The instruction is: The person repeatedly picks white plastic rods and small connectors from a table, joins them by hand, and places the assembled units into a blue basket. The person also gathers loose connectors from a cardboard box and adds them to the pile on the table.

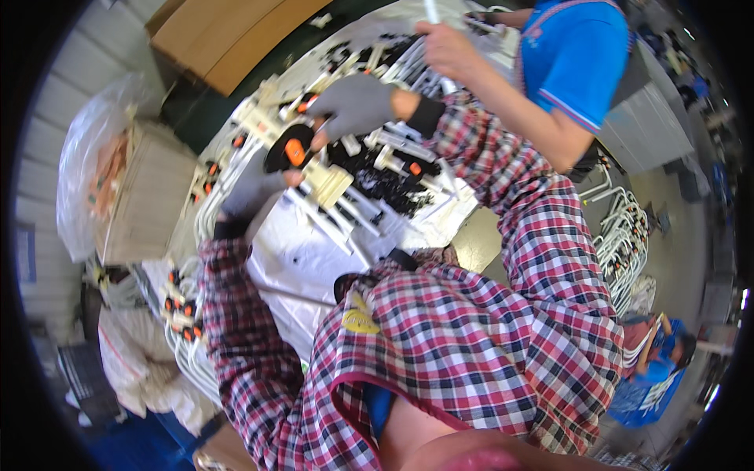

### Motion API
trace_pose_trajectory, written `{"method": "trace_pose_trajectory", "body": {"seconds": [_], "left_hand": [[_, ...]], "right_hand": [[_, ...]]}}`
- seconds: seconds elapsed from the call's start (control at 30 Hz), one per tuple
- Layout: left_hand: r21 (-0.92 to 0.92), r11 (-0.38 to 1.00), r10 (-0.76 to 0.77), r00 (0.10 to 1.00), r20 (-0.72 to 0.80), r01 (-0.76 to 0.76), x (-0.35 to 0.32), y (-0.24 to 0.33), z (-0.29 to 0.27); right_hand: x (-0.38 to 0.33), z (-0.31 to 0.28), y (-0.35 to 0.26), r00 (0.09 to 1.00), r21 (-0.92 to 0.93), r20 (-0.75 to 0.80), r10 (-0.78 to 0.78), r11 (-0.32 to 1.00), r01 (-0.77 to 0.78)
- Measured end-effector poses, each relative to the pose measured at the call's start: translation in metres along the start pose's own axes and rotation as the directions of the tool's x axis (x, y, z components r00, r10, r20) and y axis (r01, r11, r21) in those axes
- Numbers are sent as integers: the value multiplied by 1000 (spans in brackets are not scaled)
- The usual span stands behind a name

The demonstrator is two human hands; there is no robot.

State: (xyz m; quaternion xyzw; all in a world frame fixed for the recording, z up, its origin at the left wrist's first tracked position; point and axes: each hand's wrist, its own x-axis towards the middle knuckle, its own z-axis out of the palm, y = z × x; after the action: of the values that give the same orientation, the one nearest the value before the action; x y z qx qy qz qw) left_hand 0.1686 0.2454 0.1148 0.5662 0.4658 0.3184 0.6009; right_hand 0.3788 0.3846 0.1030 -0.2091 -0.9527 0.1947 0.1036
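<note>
Cloth (463, 330) in red, black and white checks is nearest, a yellow emblem (361, 318) on its chest; I can't make out any lettering there. Past it lies the desk (287, 251), covered with white sheeting. Over it the person's two hands wear grey gloves with some fingertips bare. The right hand (357, 106) has its fingers bent in on the upper right edge of a black disc (275, 155) with an orange centre, holding it. The left hand (250, 192) is at the disc's lower edge, fingertips beside a cream bracket (326, 184) with white legs; I can't tell whether it grips either. To the right of the bracket spreads a heap of small black pieces (393, 184). Farther, on the right, a co-worker in a blue shirt (573, 59) grips a white tube (431, 11). At the far left stands a brown cardboard box (228, 39).
</note>
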Motion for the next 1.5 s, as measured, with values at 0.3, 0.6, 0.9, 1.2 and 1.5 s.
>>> {"method": "trace_pose_trajectory", "body": {"seconds": [0.3,0.6,0.9,1.2,1.5], "left_hand": [[-15,994,103,991,-89,-105,13,-10,8],[-163,956,42,660,-750,-245,-126,-167,59],[823,386,922,-194,-335,416,-188,-49,108],[61,908,174,-240,-955,414,-202,-240,70],[-315,582,-275,-184,-944,749,-327,-380,111]], "right_hand": [[-23,3,23,963,-51,-259,70,995,-86],[-240,242,154,454,455,-406,794,606,-653],[-110,230,94,712,715,-272,648,631,-301],[-59,258,-128,800,498,330,-501,812,303],[-98,263,4,990,418,22,140,898,-136]]}}
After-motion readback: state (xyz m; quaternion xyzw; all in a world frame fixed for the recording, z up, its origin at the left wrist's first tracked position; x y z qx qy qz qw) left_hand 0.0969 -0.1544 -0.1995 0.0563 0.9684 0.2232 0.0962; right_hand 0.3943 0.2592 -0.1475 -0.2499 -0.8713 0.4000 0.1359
